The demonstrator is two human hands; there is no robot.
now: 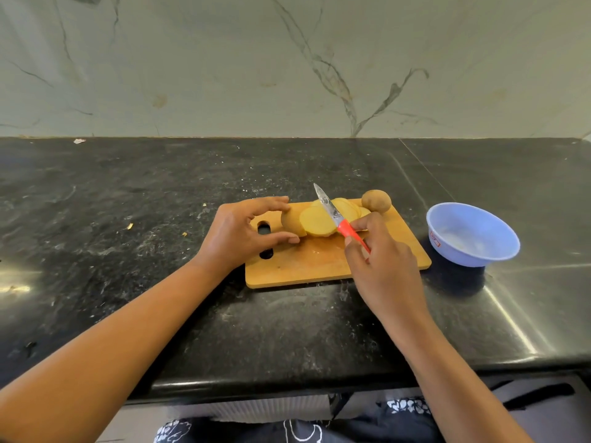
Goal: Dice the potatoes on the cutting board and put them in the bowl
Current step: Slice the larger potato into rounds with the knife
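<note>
Hands work over the rectangular wooden cutting board (pixel 319 266); a round blue plastic bowl (pixel 473 251) stands off its right edge. Left hand (pixel 238 233) grips the half-sliced yellow potato (pixel 290 222) near the far edge. Right hand (pixel 382 263) grips the red-handled knife (pixel 339 218). Judged step: slicing. The next move calls for cross-cutting the slices (pixel 318 221) into dice.

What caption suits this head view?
Left hand steadies a half-sliced potato on the cutting board; right hand holds the red-handled knife.

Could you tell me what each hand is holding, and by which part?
The right-hand grip is on the red handle of the knife; the left-hand grip is on the uncut end of the partly sliced potato.
</note>
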